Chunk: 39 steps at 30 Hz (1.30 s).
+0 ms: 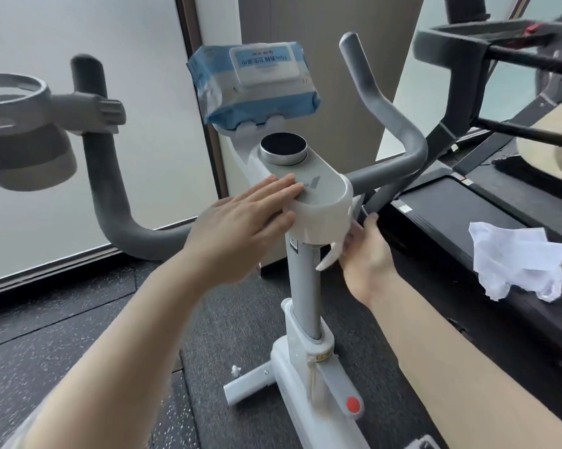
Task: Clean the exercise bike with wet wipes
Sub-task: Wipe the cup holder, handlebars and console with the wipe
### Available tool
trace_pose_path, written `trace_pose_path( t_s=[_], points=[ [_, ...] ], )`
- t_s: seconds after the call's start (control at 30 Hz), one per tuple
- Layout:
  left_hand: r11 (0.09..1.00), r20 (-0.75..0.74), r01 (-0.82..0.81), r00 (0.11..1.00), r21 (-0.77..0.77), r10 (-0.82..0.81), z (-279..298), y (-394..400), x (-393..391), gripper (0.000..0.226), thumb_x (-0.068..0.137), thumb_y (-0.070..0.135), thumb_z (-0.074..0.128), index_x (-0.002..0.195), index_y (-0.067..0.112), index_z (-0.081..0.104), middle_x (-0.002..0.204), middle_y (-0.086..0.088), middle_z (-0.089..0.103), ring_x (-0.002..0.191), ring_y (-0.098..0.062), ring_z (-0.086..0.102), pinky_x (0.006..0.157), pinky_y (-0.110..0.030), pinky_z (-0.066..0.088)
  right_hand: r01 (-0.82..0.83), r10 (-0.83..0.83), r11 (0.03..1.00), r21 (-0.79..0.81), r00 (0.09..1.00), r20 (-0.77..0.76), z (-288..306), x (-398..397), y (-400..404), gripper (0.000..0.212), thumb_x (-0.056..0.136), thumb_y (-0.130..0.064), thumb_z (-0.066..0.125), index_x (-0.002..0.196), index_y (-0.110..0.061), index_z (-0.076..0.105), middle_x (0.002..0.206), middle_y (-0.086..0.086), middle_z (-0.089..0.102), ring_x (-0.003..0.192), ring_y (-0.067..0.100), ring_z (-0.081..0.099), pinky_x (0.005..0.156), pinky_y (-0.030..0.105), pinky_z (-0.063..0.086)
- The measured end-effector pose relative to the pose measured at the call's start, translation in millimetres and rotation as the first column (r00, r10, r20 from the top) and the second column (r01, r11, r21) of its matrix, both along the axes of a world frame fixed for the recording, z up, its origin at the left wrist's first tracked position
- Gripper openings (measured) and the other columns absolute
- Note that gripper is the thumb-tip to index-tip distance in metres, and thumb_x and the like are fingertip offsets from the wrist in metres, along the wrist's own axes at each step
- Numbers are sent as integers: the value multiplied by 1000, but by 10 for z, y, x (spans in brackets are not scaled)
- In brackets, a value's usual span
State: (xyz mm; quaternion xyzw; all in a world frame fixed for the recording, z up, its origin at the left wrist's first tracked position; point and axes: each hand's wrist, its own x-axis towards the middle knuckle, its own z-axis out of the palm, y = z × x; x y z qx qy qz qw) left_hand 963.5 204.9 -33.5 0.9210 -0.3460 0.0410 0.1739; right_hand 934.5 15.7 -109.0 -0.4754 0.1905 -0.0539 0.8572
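At the head of the exercise bike (305, 277), the person's left hand (241, 218) lies flat on the grey console housing (318, 189), fingers straight and together. Their right hand (367, 254) presses a wet wipe (333, 254) against the underside of the housing beside the grey post, fingers wrapped round the wipe. Up on the tablet rest sits a blue pack of wet wipes (253, 85). Off to the right, a crumpled used wipe (519, 260) lies on the treadmill's (448, 209) edge.
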Motion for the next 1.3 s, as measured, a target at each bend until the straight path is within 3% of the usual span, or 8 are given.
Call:
trace_pose_path(
  t_s=[0.27,0.37,0.5,0.73,0.87,1.0,1.17,1.3],
  points=[
    [1000,14,8,1000,-28,-8,-16,9,10,46,98,54,24,144,53,21,149,38,14,138,16,5,112,-25,21,-103,64,986,-130,959,-276,-601,-39,283,66,98,-59,16,107,-16,66,91,-1,73,90,13,67,93,30,49],
    [1000,27,5,1000,-30,-4,-12,2,6,48,95,56,21,143,53,21,149,38,14,138,16,5,111,-23,20,-48,46,997,55,998,51,-285,140,174,55,104,-45,19,117,-11,61,104,5,71,88,14,66,68,21,54],
    [1000,9,-6,1000,-27,6,-6,-8,-5,45,99,50,26,144,52,22,149,38,14,138,16,4,111,-23,20,-116,82,978,175,978,194,-240,142,139,56,103,-45,16,129,-13,53,126,7,62,111,15,62,96,31,48],
    [999,32,-2,999,-34,3,-26,-13,1,45,100,48,27,144,51,22,149,37,14,138,16,4,112,-22,18,144,-137,926,-348,990,45,-437,-13,396,28,100,-23,42,97,-16,68,92,2,71,88,13,63,87,35,48],
    [999,48,6,999,-34,-4,-16,-1,-22,45,101,45,29,146,49,21,151,35,13,139,14,4,109,-20,17,465,-338,518,-718,882,327,-625,-209,653,31,101,-26,37,101,-14,66,79,-12,63,71,2,55,70,26,41],
    [1000,93,24,995,16,-25,31,140,-50,48,101,43,32,147,45,21,152,31,17,136,9,19,107,-21,24,603,135,71,-795,784,606,-1061,-383,628,42,101,-15,39,144,-11,39,142,12,47,134,19,43,110,32,37],
    [986,284,-169,946,16,157,-66,443,-53,45,96,54,32,135,34,45,129,17,57,118,-7,52,89,-27,39,667,588,-467,-581,725,359,-822,81,417,39,100,-1,36,138,-5,46,145,11,44,137,23,38,112,42,34],
    [993,275,-112,957,45,95,-89,670,-48,51,93,55,28,136,35,45,127,19,59,119,-6,54,95,-28,40,366,380,-908,-206,925,-30,-871,344,194,42,91,-15,50,130,-3,56,142,13,48,139,28,35,119,50,3]
  ],
)
